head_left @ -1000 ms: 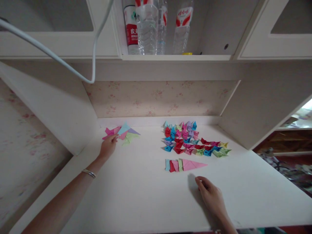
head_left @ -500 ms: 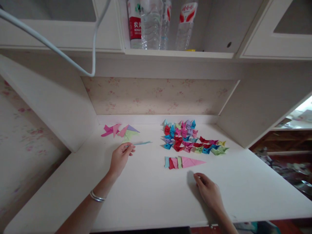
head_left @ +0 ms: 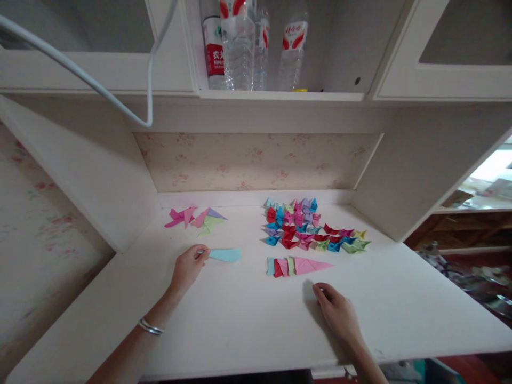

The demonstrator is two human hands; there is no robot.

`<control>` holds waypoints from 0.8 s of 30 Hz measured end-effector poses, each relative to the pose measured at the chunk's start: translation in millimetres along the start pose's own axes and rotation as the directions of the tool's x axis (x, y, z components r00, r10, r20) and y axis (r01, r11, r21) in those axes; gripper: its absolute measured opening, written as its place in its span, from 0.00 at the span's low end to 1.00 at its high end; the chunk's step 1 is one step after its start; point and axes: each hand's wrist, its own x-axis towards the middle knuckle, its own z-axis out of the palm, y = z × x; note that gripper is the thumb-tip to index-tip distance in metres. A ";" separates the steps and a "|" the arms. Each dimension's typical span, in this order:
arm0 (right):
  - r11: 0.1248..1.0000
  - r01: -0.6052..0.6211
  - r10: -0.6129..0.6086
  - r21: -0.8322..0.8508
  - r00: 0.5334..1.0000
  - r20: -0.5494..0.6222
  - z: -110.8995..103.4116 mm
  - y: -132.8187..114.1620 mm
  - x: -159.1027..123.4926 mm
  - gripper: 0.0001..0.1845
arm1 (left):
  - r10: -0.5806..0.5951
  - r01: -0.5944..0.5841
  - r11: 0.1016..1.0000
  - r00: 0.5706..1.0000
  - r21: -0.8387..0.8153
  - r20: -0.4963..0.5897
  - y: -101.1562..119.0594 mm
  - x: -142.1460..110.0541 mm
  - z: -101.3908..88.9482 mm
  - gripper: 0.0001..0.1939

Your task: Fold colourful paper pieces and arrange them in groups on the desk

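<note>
Between thumb and fingers, my left hand (head_left: 191,266) pinches a light-blue folded paper (head_left: 226,255) by its left end, its wide end pointing right. Beyond that hand lies a loose group of folded papers, with magenta and pink ones (head_left: 181,216) at the left, a purple one (head_left: 216,214) and a light-green one (head_left: 210,224). My right hand (head_left: 336,312) is closed over the near right of the table; whether anything is in its fingers is hidden. Just past it, a row of overlapped folded papers (head_left: 310,265) ends in a pink point to the right.
Several rows of small colourful origami pieces (head_left: 298,224) stand at the back right of the white tabletop (head_left: 240,320). Overhead, a shelf holds plastic bottles (head_left: 239,53). A white cable (head_left: 147,96) hangs at the upper left. Side panels (head_left: 436,170) flank the table.
My left hand took the light-blue paper from the left group and drew it nearer and to the right. The paper turned from edge-on to showing its flat face. My right hand stayed about where it was.
</note>
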 end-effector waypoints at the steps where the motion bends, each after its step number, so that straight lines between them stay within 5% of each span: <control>1: 1.000 0.000 0.000 -0.003 1.000 0.001 0.4 0.7 0.1 0.26 | 0.038 -0.040 0.997 0.999 0.067 0.035 -3.1 -0.6 -0.8 0.16; 6: 1.000 0.011 -0.011 -0.029 1.000 0.004 3.9 5.2 1.7 0.26 | 0.099 -0.188 0.911 0.964 0.366 0.249 2.4 -11.6 -4.9 0.14; 9: 0.999 0.015 -0.015 -0.038 1.000 0.002 4.7 6.2 2.6 0.26 | 0.153 -0.262 0.890 0.942 0.372 0.298 17.3 -17.6 2.9 0.15; 14: 0.999 0.010 -0.010 -0.040 1.000 -0.008 3.0 3.4 1.4 0.26 | 0.229 -0.397 0.833 0.882 0.386 0.413 41.3 -17.7 39.0 0.20; 19: 0.999 0.021 -0.022 -0.024 1.000 -0.021 2.0 1.1 -0.5 0.24 | 0.198 -0.437 0.735 0.870 0.518 0.453 50.8 -1.6 78.7 0.18; 24: 0.999 0.040 -0.040 -0.006 0.999 -0.018 2.2 0.5 -1.5 0.24 | 0.180 -0.448 0.725 0.857 0.523 0.484 45.3 12.2 94.7 0.15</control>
